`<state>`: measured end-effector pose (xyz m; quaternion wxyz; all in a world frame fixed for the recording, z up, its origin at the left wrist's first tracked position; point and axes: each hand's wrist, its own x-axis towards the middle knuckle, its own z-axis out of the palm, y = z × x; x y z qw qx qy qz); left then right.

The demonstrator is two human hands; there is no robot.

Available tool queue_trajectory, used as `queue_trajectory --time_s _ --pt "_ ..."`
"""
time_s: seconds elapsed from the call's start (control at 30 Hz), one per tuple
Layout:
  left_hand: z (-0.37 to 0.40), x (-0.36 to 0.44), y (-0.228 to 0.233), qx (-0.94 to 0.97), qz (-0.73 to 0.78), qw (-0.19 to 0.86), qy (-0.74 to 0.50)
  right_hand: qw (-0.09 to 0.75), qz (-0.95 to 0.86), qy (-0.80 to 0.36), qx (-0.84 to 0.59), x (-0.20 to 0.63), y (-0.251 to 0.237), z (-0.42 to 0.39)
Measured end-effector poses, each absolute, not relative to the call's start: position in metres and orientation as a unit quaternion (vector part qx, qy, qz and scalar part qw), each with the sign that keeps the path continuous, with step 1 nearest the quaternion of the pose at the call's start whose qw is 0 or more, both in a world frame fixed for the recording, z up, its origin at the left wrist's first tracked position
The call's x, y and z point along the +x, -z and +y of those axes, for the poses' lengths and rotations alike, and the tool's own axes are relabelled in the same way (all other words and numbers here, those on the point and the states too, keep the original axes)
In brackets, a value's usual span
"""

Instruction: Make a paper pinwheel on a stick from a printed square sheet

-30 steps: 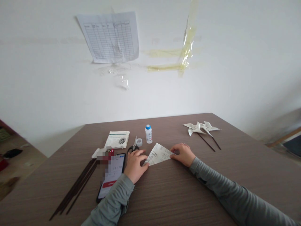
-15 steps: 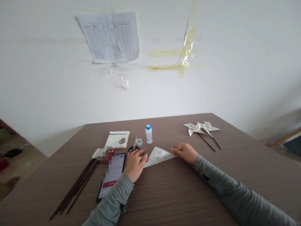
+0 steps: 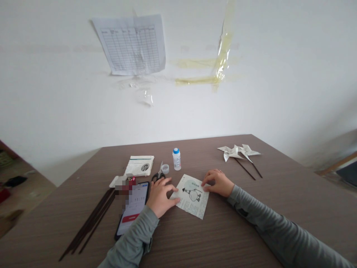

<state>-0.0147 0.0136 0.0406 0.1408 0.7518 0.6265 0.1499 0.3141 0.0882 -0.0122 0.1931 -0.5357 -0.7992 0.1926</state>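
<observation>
A square sheet of printed paper [image 3: 192, 195] lies spread on the table with one corner toward me; it carries a drawn figure and text. At its left corner is my left hand [image 3: 160, 197], fingers spread, with index finger and thumb tips apart and touching the sheet. My right hand [image 3: 219, 183] is curled at the right corner, thumb and forefinger closed on that edge. Just beyond my left fingers lie black-handled scissors [image 3: 158, 175], beside a small clear cap [image 3: 165, 169]. A white glue bottle with a blue top [image 3: 176, 160] stands behind the sheet.
Two paper pinwheels [image 3: 231, 152] on brown sticks lie at the back right. At left are a stack of paper squares [image 3: 139, 166], a phone [image 3: 134, 212] under my left forearm, and several dark sticks [image 3: 92, 219]. A wall [image 3: 195, 115] rises behind the table.
The sheet was folded into a triangle and is now opened flat into a square. My left thumb has moved away from its fingers; my right hand has shifted slightly left.
</observation>
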Motion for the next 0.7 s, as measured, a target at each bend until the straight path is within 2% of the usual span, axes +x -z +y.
queue_trajectory --time_s 0.13,0.47,0.7 --pt "0.013 -0.012 -0.045 0.751 0.632 0.139 -0.135 0.133 -0.799 -0.183 -0.557 0.317 0.009 0.088" --pt "0.006 -0.002 -0.049 0.755 0.638 0.090 -0.121 0.097 -0.800 -0.184 -0.562 0.317 0.003 0.082" --pt "0.010 -0.014 -0.039 0.750 0.647 0.101 -0.090 0.051 -0.806 -0.182 -0.560 0.321 0.002 0.081"
